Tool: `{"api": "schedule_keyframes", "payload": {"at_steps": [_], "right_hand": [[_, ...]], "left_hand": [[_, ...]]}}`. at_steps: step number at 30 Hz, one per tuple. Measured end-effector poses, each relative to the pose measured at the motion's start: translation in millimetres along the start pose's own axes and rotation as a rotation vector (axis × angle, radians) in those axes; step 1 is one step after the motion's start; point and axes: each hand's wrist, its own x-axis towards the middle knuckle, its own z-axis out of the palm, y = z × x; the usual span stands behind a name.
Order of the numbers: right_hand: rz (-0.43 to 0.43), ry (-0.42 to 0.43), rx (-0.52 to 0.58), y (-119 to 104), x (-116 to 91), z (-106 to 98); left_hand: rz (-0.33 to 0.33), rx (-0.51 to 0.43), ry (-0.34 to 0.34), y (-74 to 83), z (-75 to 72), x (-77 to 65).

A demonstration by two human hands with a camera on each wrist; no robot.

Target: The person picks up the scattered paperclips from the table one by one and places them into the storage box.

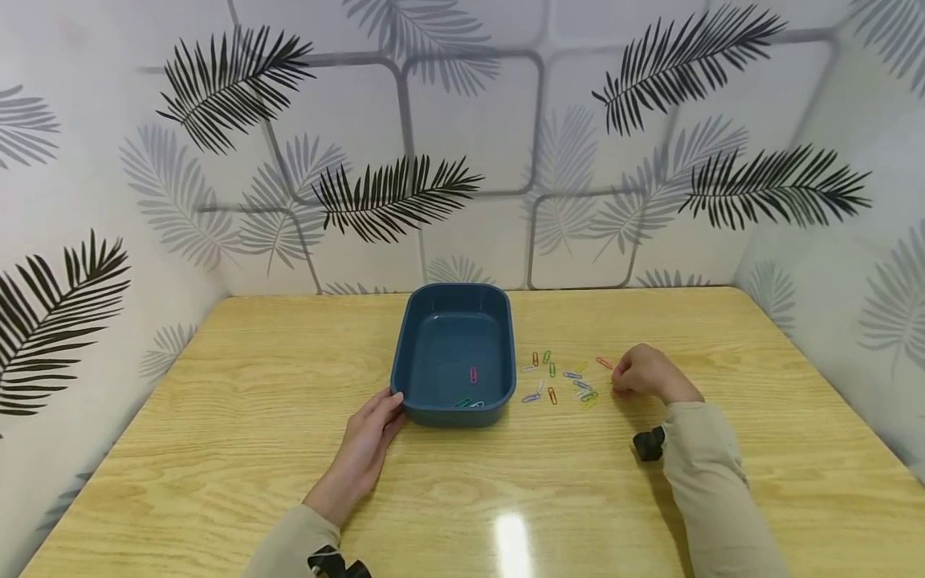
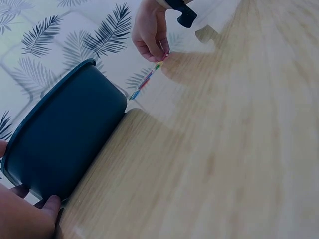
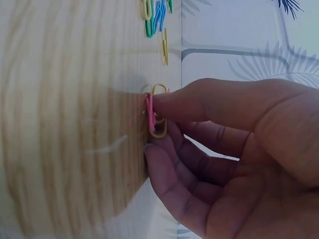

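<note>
My left hand (image 1: 372, 441) holds the dark blue plastic bin (image 1: 455, 417) at its near left corner, thumb over the rim and fingers against the outer wall. Low over the table to the right of the loose clips, my right hand (image 1: 650, 373) pinches a pink paper clip (image 3: 150, 113) at the thumb tip. A yellow paper clip (image 3: 159, 134) overlaps it there, partly hidden by the thumb. Inside the bin lie a pink paper clip (image 1: 473, 375), a green one (image 1: 462, 403) and a white one (image 1: 477, 405).
Several coloured paper clips (image 1: 552, 395) are scattered between the bin and my right hand. A red clip (image 1: 604, 364) lies just left of that hand's fingertips. The wooden table (image 1: 289, 361) meets a leaf-patterned wall (image 1: 470, 120) at the back and sides.
</note>
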Motion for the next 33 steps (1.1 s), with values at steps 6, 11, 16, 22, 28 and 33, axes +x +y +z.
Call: {"api": "schedule_keyframes", "payload": {"at_steps": [6, 11, 16, 22, 28, 33], "right_hand": [[-0.02, -0.036, 0.06, 2, 1, -1], [-0.014, -0.081, 0.208, 4, 2, -1], [-0.002, -0.065, 0.267, 5, 3, 1], [-0.018, 0.006, 0.233, -1, 2, 1], [-0.023, 0.069, 0.229, -14, 2, 0], [-0.018, 0.073, 0.29, -28, 2, -2]], "left_hand": [[-0.001, 0.0, 0.0, 0.2, -0.5, 0.1], [-0.005, -0.001, 0.002, -0.6, -0.3, 0.1], [-0.008, -0.002, -0.001, -1.0, 0.1, 0.0], [-0.009, 0.0, 0.014, -1.4, 0.8, 0.1], [-0.01, -0.001, 0.017, -1.5, 0.7, 0.8], [0.005, 0.001, 0.012, -0.8, -0.2, 0.7]]}}
